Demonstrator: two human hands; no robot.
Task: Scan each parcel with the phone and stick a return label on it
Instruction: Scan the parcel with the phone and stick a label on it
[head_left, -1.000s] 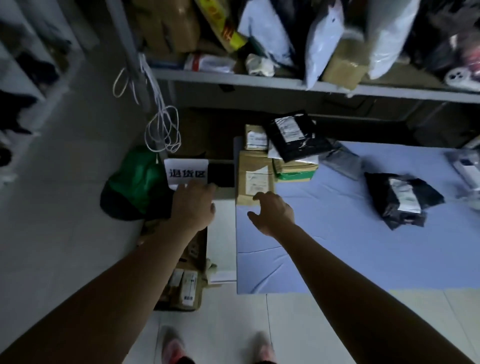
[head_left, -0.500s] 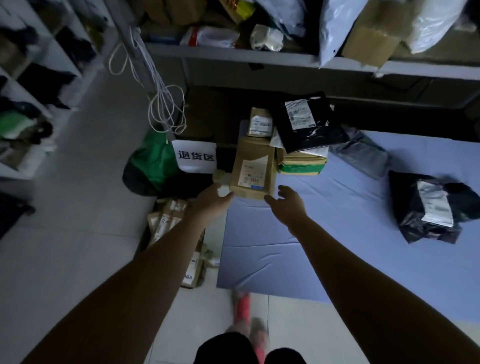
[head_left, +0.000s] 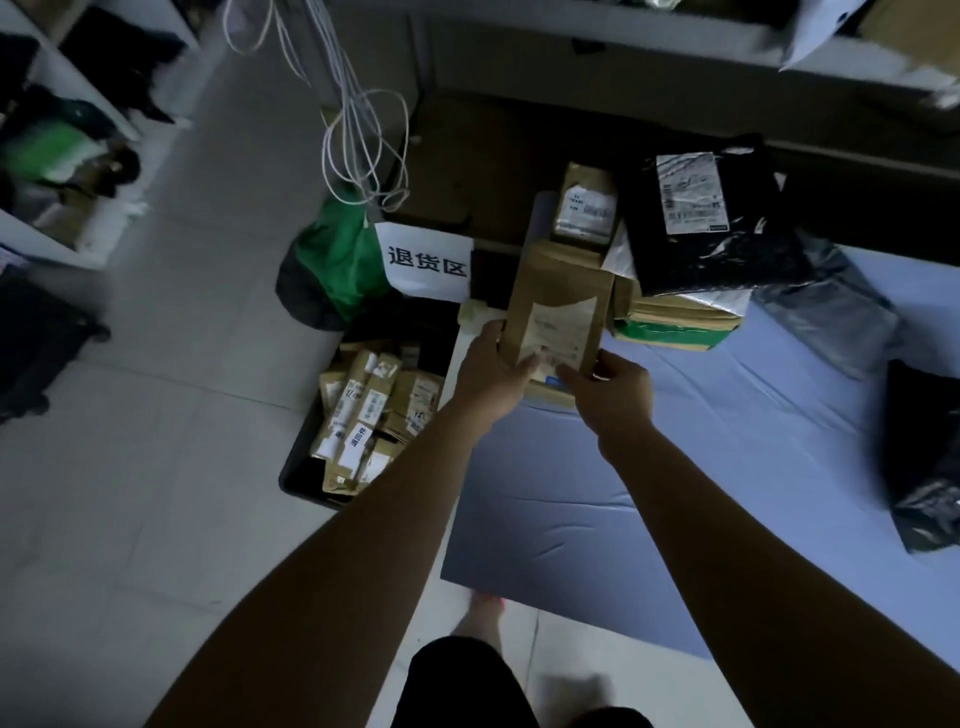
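A long brown cardboard parcel (head_left: 558, 291) with a white shipping label lies at the left end of the blue table (head_left: 675, 467). My left hand (head_left: 491, 371) grips its near left corner, thumb on top. On the near right corner my right hand (head_left: 613, 392) has its fingers curled onto the label. Behind the parcel sits a smaller brown box (head_left: 584, 208). A black mailer bag (head_left: 701, 218) lies on a stack of flat boxes (head_left: 675, 322) to the right. No phone shows.
A black crate (head_left: 363, 410) of labelled brown parcels stands on the floor left of the table, with a white paper sign (head_left: 426, 265) behind it. A green bag (head_left: 332, 270), hanging white cables (head_left: 363, 140), a grey mailer (head_left: 831, 312) and another black bag (head_left: 924, 457) are around.
Both hands reached forward from open air and took hold of the brown parcel's near end. The view moved closer to the table and tilted down.
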